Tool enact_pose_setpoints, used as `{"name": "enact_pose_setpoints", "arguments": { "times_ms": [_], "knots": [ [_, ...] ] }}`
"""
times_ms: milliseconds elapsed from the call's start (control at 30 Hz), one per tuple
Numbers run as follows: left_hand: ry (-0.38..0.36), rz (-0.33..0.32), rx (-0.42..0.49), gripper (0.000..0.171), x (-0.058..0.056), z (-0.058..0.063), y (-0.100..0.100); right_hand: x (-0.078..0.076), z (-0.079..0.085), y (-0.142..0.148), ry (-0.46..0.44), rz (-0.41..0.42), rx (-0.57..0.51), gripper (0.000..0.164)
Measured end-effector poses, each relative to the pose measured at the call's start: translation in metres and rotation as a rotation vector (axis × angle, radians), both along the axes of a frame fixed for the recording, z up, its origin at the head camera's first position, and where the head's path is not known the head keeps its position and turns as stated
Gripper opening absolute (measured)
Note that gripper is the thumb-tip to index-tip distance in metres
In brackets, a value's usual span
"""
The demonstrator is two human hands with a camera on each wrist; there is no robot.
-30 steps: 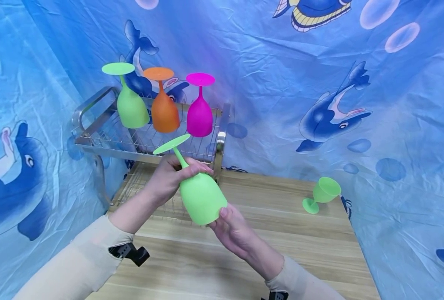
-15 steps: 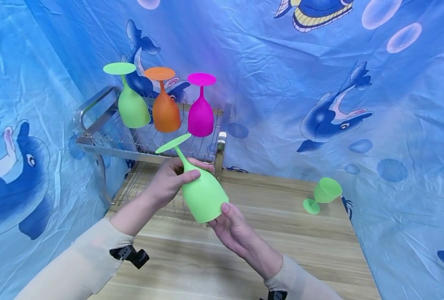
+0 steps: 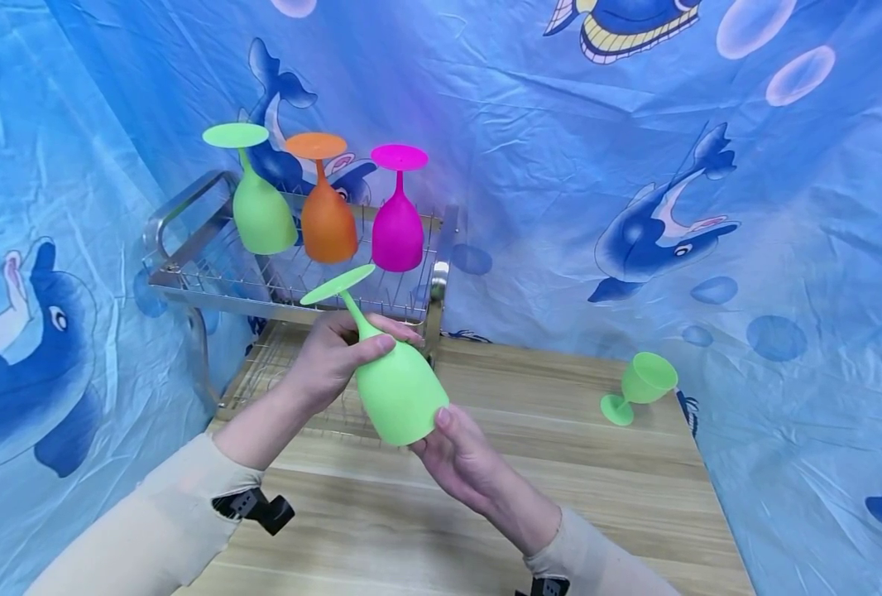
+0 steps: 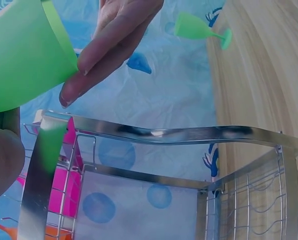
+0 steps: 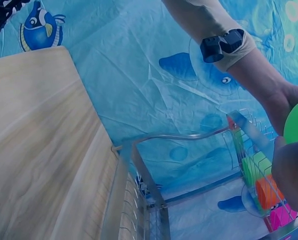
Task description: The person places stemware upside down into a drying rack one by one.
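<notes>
Both hands hold a light green goblet [image 3: 402,393] upside down and tilted, its round foot up at the left. My left hand [image 3: 333,352] grips it where stem meets bowl, thumb on the near side. At the rim, my right hand [image 3: 459,455] pinches the bowl with its thumb outside; the other fingertips are partly hidden behind it. In the left wrist view the goblet [image 4: 24,60] fills the upper left, with right-hand fingers [image 4: 109,45] at its rim. Behind, a green goblet [image 3: 264,215], an orange goblet [image 3: 328,223] and a magenta goblet [image 3: 397,232] stand inverted on the rack.
A two-tier metal dish rack [image 3: 240,302] stands at the back left of the wooden table [image 3: 560,488]. Another green goblet [image 3: 648,379] sits upright at the table's back right. Blue dolphin-print sheeting [image 3: 530,165] surrounds the table. Small black cameras [image 3: 255,505] are strapped at the wrists.
The held goblet and both hands have barely shifted. The left thumb has slid a little down the bowl since a second ago. The goblets on the rack stay put.
</notes>
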State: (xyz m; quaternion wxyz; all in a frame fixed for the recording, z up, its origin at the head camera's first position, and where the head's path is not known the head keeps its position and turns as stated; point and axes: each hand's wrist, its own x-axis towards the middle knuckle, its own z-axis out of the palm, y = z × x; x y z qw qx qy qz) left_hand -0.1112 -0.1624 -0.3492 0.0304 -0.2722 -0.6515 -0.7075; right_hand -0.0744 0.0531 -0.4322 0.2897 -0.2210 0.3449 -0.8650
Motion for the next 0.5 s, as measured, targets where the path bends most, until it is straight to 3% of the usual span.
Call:
{"name": "enact_pose_setpoints", "arguments": {
  "times_ms": [200, 300, 400, 500],
  "knots": [
    [0.002, 0.012, -0.005, 0.029, 0.002, 0.002, -0.001, 0.001, 0.001, -0.001, 0.048, 0.027, -0.007, 0.098],
    [-0.006, 0.029, -0.024, 0.030, 0.002, 0.004, -0.004, 0.000, -0.001, 0.002, 0.086, 0.028, 0.042, 0.105],
    [-0.012, 0.037, -0.041, 0.030, 0.002, 0.009, -0.010, -0.003, -0.003, 0.012, 0.119, -0.010, 0.119, 0.105],
    [-0.016, 0.040, -0.072, 0.029, 0.002, 0.017, -0.019, -0.011, -0.002, 0.026, 0.188, -0.081, 0.184, 0.093]
  ]
}}
